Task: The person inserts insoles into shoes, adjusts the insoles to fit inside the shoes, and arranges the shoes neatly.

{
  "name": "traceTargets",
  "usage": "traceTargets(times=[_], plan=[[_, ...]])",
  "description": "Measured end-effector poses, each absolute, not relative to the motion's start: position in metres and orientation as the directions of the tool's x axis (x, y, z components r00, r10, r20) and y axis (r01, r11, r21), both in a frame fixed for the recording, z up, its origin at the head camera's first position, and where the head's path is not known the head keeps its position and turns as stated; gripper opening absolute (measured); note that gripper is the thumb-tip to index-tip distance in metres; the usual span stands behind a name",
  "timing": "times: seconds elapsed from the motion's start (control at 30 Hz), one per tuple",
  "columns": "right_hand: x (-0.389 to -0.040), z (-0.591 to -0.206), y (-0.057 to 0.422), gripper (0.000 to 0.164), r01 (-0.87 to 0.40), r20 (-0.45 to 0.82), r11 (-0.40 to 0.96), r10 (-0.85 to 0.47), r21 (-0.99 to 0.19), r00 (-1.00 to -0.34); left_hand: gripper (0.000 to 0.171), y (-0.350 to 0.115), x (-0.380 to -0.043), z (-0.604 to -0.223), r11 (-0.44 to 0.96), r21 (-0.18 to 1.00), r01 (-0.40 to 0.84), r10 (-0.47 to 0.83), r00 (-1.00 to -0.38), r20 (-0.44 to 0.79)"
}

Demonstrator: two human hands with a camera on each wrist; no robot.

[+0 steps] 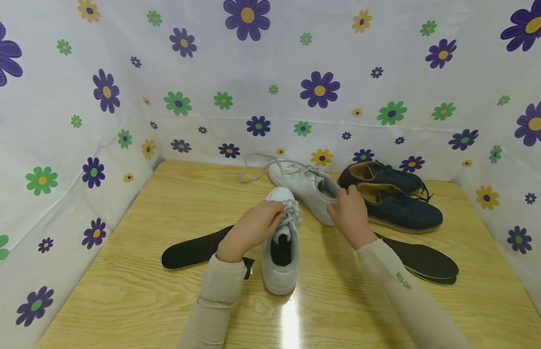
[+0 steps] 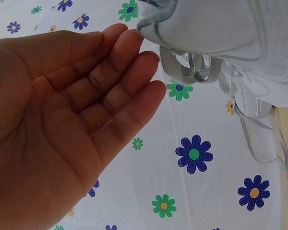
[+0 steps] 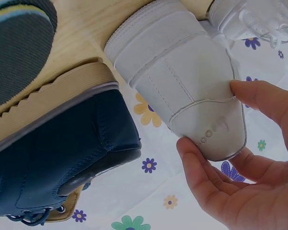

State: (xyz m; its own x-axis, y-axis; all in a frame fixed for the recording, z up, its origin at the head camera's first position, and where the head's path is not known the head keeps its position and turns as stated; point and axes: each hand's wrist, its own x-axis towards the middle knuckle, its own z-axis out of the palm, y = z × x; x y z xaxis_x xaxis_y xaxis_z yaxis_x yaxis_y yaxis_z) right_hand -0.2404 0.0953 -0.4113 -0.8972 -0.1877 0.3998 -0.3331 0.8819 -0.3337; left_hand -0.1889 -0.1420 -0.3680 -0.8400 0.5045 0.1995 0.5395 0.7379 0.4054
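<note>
A white lace-up sneaker (image 1: 279,281) stands upright with its heel towards me, black lining showing in its opening. My left hand (image 1: 254,225) is over its laces and tongue. In the left wrist view the fingers (image 2: 127,100) are loosely bent, their tips right at the edge of the tongue, beside the grey-white lace loops (image 2: 192,72). Behind lies the other white sneaker (image 1: 302,186), heel towards my right side. My right hand (image 1: 349,215) grips its heel collar, the thumb on one side and the fingers on the other, as the right wrist view shows.
Two navy shoes (image 1: 403,211) with tan soles stand at the back right. A black insole (image 1: 189,251) lies at the left, and stacked dark insoles (image 1: 427,259) lie at the right. Loose lace (image 1: 253,179) trails behind the far sneaker. Flowered cloth (image 1: 235,72) walls the wooden table (image 1: 135,300).
</note>
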Motion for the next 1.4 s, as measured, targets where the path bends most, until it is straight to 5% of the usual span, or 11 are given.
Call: traceTargets(times=[0.83,1.4], plan=[[-0.216,-0.418,0.102,0.036,-0.368,0.525,0.928,-0.282,-0.063,-0.803,0.019,-0.139,-0.191,-0.370,0.742,0.414,0.527,0.499,-0.847,0.184],[-0.186,-0.423,0.098,0.041,-0.406,0.568,0.912,-0.308,-0.052,-0.764,0.018,-0.137,-0.190,-0.368,0.740,0.413,0.531,0.498,-0.845,0.194]])
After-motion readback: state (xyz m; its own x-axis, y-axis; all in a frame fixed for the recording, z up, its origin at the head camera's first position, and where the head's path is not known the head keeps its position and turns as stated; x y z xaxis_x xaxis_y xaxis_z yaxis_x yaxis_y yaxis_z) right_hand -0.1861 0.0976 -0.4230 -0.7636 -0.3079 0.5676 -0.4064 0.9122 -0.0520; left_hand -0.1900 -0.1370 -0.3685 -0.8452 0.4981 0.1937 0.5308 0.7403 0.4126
